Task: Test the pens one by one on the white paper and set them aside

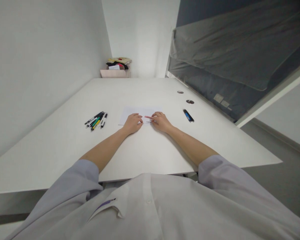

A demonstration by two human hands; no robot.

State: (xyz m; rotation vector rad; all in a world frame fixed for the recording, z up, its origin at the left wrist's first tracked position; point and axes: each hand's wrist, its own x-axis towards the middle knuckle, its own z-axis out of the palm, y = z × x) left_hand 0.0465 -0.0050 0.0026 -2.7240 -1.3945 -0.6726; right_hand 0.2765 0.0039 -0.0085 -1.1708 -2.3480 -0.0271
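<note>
A sheet of white paper lies flat on the white table. My left hand rests on the paper's near left part, fingers curved and apart, with nothing in it that shows. Between the fingers and thumb of my right hand is a small pink object, its tip pointing left toward my left hand. A thin dark line or stick shows just below the pink object, near my right thumb; too small to tell which.
Several pens lie in a pile at the left. A dark and blue packet lies at the right, nearer than two round table holes. At the far edge stands a pink box with cloth items. A dark cloth-covered panel borders the right side.
</note>
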